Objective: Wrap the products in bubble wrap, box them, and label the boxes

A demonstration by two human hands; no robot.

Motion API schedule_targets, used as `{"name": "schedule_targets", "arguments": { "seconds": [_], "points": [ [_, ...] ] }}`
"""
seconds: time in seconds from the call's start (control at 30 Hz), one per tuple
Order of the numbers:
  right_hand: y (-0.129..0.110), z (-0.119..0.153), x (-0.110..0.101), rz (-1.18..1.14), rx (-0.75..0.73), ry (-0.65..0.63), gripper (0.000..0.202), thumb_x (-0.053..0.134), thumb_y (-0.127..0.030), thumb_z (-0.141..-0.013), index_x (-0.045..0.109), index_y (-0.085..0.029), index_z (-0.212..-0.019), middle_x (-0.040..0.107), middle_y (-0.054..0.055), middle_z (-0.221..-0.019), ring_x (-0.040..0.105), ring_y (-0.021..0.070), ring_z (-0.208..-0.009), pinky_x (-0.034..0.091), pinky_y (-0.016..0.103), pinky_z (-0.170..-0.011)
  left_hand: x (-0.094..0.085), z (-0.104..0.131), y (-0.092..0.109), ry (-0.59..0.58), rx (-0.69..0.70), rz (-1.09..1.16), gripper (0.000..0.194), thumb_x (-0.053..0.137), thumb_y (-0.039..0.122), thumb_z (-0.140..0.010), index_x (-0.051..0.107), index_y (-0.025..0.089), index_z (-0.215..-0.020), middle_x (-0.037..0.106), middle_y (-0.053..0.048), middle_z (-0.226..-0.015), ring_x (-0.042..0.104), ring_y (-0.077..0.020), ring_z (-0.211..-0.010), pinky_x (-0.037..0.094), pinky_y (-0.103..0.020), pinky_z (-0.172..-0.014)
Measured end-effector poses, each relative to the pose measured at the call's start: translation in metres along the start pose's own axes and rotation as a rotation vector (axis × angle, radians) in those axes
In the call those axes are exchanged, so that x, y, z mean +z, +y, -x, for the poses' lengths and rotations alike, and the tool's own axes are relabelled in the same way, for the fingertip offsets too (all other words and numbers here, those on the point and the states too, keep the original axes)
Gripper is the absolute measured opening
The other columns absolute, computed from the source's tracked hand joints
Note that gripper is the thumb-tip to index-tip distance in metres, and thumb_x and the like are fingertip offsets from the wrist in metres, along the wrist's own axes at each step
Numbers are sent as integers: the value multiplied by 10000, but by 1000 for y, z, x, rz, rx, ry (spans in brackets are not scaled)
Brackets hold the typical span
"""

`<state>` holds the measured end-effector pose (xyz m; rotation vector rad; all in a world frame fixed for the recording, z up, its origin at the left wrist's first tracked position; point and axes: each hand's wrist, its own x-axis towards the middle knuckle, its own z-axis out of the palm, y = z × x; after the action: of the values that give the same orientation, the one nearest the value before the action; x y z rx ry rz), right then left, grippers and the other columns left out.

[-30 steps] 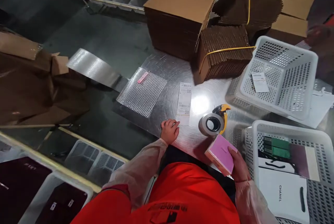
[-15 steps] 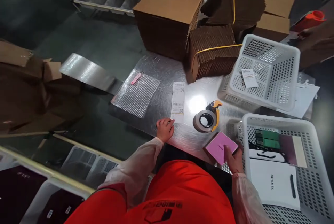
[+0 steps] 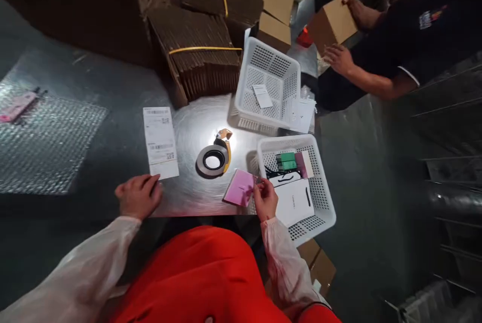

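My left hand [image 3: 139, 196] rests at the table's front edge with its fingers curled together and nothing in them, a fingertip by the lower corner of a white printed label [image 3: 160, 137]. On the right, my right hand [image 3: 265, 197] has its thumb and fingers closed on the right edge of a flat pink box [image 3: 240, 188]. Between the hands lies a tape roll in a yellow-handled dispenser [image 3: 213, 159]. Beside my right hand, a white basket [image 3: 324, 197] holds a white paper bag [image 3: 292, 201] and small green boxes [image 3: 287, 160].
Another white basket [image 3: 244, 87] behind holds a slip of paper. Strapped folded cardboard [image 3: 203, 57] stands at the back. Bubble wrap [image 3: 56, 137] with a small pink item [image 3: 18, 107] lies far left. At the upper right, a person [image 3: 376, 51] handles a carton [image 3: 333, 24].
The view has swung right, so the table's objects appear further left and the other person has come into view. My right hand has shifted to the pink box's right edge.
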<state>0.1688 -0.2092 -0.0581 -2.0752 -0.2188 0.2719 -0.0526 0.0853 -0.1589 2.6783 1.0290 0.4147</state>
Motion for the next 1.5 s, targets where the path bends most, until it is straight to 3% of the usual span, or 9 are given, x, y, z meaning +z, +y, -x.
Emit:
{"name": "schedule_targets", "arguments": {
  "seconds": [0.13, 0.27, 0.43, 0.6, 0.77, 0.93, 1.13, 1.3, 1.5],
  "points": [
    [7, -46, -52, 158, 30, 101, 386, 529, -479, -838, 646, -166, -1031, 683, 31, -771, 619, 152, -624, 535, 294, -620, -3, 1, 6, 29, -17, 32, 326, 489, 371, -838, 704, 178, -989, 675, -113, -994, 560, -314, -999, 339, -497, -909],
    [18, -120, -91, 478, -39, 91, 269, 531, -306, -823, 679, -148, -982, 722, 112, -965, 643, 219, -861, 507, 417, -861, -5, 0, 10, 46, -26, 12, 301, 454, 398, -857, 684, 235, -961, 673, -43, -969, 562, -298, -979, 350, -504, -898],
    [17, -186, -90, 523, -156, -151, 162, 619, -65, -771, 693, -181, -856, 721, 71, -1075, 566, 211, -1107, 400, 424, -984, -6, -2, 12, 14, -8, -35, 295, 482, 354, -841, 695, 216, -992, 688, -111, -1012, 572, -332, -1005, 348, -515, -888],
    [23, -209, -78, 553, -201, -307, 170, 605, -260, -921, 636, -122, -825, 670, 24, -891, 627, 155, -922, 491, 401, -887, -8, -3, 13, -24, -1, -72, 317, 479, 328, -853, 708, 185, -1018, 685, -155, -1040, 578, -338, -1029, 337, -503, -904],
    [31, -215, -73, 549, -191, -332, 240, 587, -347, -938, 625, -131, -839, 650, 6, -847, 627, 132, -805, 525, 351, -803, -7, -5, 13, -40, -16, -61, 318, 479, 322, -855, 712, 184, -1022, 679, -157, -1047, 572, -343, -1029, 333, -510, -903],
    [18, -212, -80, 533, -210, -268, 29, 660, -155, -784, 633, -146, -776, 646, 9, -766, 625, 190, -894, 429, 461, -968, -7, -5, 13, -35, -40, -45, 304, 484, 313, -850, 713, 196, -1013, 682, -151, -1044, 569, -345, -1037, 324, -509, -916],
    [-9, -148, -71, 236, -248, -99, 429, 557, -126, -615, 593, -182, -1039, 676, 83, -1080, 629, 237, -1022, 507, 411, -903, -7, -5, 12, -40, -43, -22, 303, 497, 315, -838, 718, 203, -1013, 683, -145, -1045, 569, -345, -1035, 312, -511, -924],
    [-39, -91, -39, -107, -265, -109, 365, 590, -170, -599, 570, -225, -959, 690, 65, -1051, 649, 226, -1006, 525, 404, -892, -6, -6, 13, -36, -66, 9, 288, 511, 310, -822, 717, 220, -1001, 684, -126, -1043, 565, -333, -1031, 303, -499, -925],
    [-53, -76, -17, -183, -292, -165, 344, 608, -161, -608, 573, -231, -943, 688, 63, -1028, 645, 232, -1017, 519, 413, -897, -8, -8, 14, -34, -45, -33, 292, 491, 316, -838, 715, 216, -996, 704, -115, -1035, 573, -309, -1019, 298, -472, -911]
  ]
}}
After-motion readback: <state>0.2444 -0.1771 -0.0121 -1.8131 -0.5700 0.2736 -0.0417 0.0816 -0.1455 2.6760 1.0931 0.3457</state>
